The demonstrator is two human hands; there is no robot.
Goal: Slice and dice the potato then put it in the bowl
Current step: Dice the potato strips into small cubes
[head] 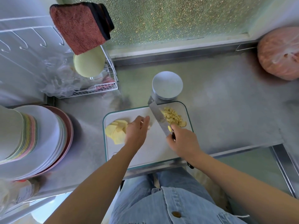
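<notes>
Potato slices lie at the left end of the cutting board. The left hand, forearm extended, fingers loosely straight, is just beside them and grips nothing. The right hand clasps the handle of the knife, its blade angled toward the bowl. Diced potato is heaped right of the blade.

kitchen | steel counter | plate stack | dish rack | cutting board

Brushed, dull metal counter, smooth matt white cutting board with clear glassy rim, shiny steel knife blade, glossy white bowl, fuzzy terry cloth, pebbled textured window glass
</notes>
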